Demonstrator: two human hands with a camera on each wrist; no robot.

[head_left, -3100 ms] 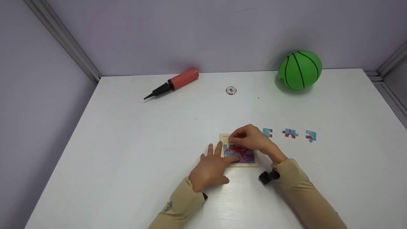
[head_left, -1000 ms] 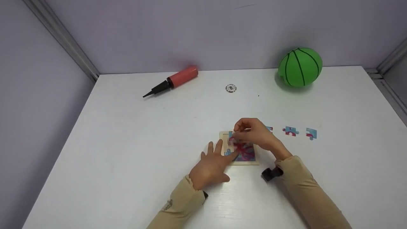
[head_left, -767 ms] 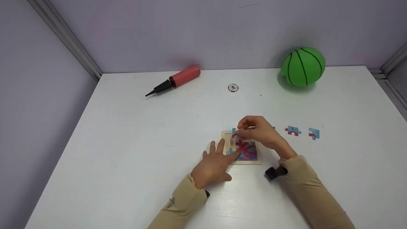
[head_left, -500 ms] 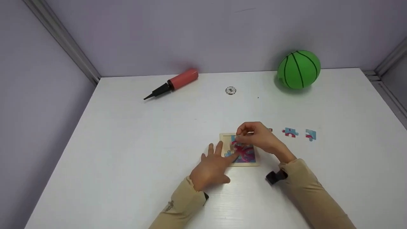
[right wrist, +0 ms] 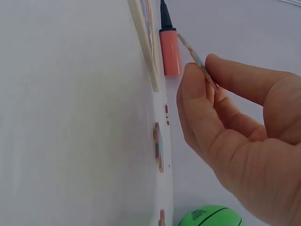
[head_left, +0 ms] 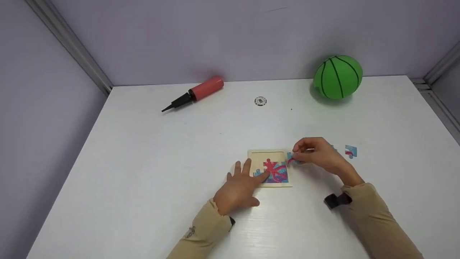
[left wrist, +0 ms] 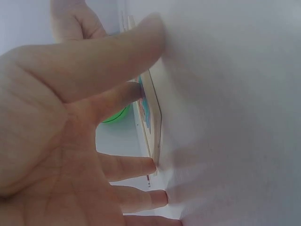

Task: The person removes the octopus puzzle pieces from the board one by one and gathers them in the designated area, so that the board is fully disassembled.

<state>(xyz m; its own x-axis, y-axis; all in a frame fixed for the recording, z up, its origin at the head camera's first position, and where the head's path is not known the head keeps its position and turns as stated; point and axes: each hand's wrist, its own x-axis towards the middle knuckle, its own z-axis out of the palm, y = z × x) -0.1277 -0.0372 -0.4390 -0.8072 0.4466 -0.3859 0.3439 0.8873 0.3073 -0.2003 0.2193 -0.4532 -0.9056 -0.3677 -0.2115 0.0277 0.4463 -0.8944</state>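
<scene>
Puzzle tray (head_left: 270, 154), mid-worktop (head_left: 143, 162): lower part filled, top row bare; left hand (head_left: 239, 187) spread flat, fingers pressing its near-left edge; right hand (head_left: 320, 154) pinching one piece (head_left: 291, 158) just beside its right edge; further loose pieces (head_left: 351, 151) unplaced, rightward.

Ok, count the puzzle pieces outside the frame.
3: pinched piece in the right hand, half-hidden piece behind it, far-right piece on the table. The hand may hide another.
</scene>
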